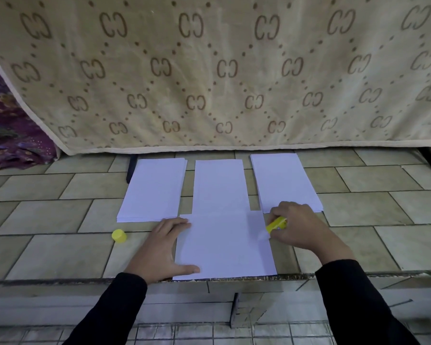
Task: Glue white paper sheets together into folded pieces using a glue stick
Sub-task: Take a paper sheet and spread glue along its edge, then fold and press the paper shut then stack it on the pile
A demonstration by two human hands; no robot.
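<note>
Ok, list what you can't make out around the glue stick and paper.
- Head view: the yellow glue stick is mostly covered by the right hand; its tip is motion-blurred, so contact with the large white paper sheet is unclear.
- Glue on that sheet: invisible, white on white.
- Sheet count in the left white paper stack: edges too fine.
- Sheet's left edge: partly under the flat left hand.

The sheet (224, 245) at lower centre and the stack (152, 190) at centre left are smooth, matt white paper. The glue stick (276, 223) and cap (119, 236) are glossy yellow plastic. The tile-patterned surface (47, 252) has a dull sheen and a rough, worn front edge. The blanket (209, 70) across the top is fuzzy beige cloth.
</note>
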